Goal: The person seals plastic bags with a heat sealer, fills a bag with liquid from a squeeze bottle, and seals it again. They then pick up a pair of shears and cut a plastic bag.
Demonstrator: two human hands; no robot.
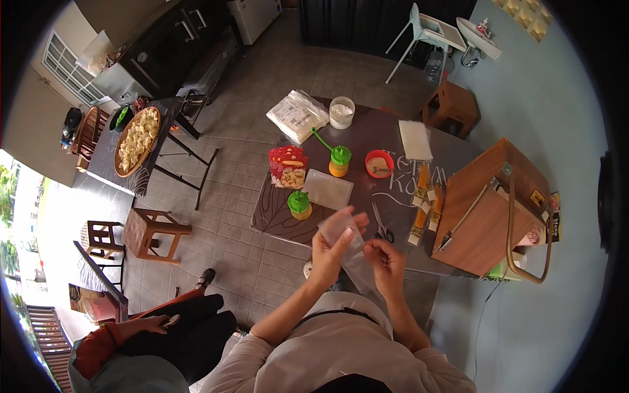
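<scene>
A clear plastic bag (357, 267) is held in front of my body, at the near edge of the dark table. My left hand (327, 255) grips it between thumb and fingers near its upper end. At its right side, my right hand (386, 263) pinches the edge with curled fingers. Scissors (382, 226) lie on the table just beyond my right hand. Past my left hand rests a stack of clear plastic sheets or bags (329, 190), beside a green-lidded bottle (299, 206). A second green-topped bottle (339, 162) and a red bowl (379, 165) of pale contents stand farther back.
Red printed packets (287, 165), a white plastic-wrapped pile (297, 116) and a tub of white powder (341, 114) are on the table (275, 216). A wooden box (478, 223) stands at right. Another person's hand (156, 323) shows lower left. A basket of pale pieces (137, 142) sits on another table.
</scene>
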